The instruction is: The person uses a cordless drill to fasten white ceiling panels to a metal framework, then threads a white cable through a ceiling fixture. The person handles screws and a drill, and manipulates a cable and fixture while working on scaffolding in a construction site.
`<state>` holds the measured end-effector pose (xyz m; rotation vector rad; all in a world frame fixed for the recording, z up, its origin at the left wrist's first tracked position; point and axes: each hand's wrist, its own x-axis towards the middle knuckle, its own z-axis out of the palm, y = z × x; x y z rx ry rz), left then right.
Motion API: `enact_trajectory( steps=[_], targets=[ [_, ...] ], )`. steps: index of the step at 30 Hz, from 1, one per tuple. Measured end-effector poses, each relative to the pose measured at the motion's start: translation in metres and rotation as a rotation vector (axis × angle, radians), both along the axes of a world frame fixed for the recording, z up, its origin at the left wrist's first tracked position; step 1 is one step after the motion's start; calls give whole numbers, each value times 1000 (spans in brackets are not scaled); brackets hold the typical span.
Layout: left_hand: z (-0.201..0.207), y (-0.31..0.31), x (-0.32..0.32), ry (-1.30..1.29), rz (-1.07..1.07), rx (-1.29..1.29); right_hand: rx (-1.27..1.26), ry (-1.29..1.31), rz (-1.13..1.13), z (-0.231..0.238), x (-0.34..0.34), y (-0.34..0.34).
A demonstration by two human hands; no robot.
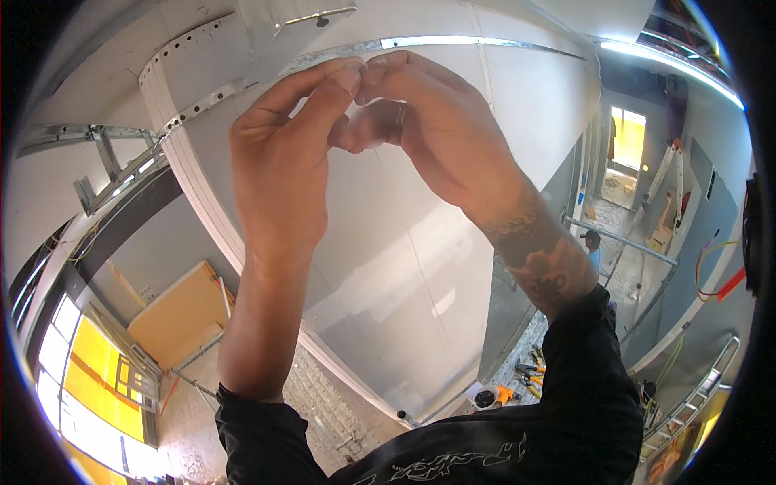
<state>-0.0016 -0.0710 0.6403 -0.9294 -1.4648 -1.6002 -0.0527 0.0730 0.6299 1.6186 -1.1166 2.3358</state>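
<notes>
As left hand (279,153) meets right hand (444,121), grip's hold unclear, white panels (388,234), unfinished room (702,198)

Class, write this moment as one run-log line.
left hand: raised, curled | right hand: raised, curled, close to left | held item: cannot tell | nearby: perforated metal strip | behind: white panel

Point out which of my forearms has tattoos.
Your right forearm: dark tattoos show just beyond its black sleeve. The left forearm shows none on its visible side.
</notes>
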Motion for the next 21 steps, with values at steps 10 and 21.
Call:
enact_trajectory(
  steps=[10,21],
  targets=[
    [9,-15,8,-151,40,-126,133,-144,113,5,6,4],
    [7,-31,0,-284,-324,-194,279,-123,146,11,7,21]
  ],
)
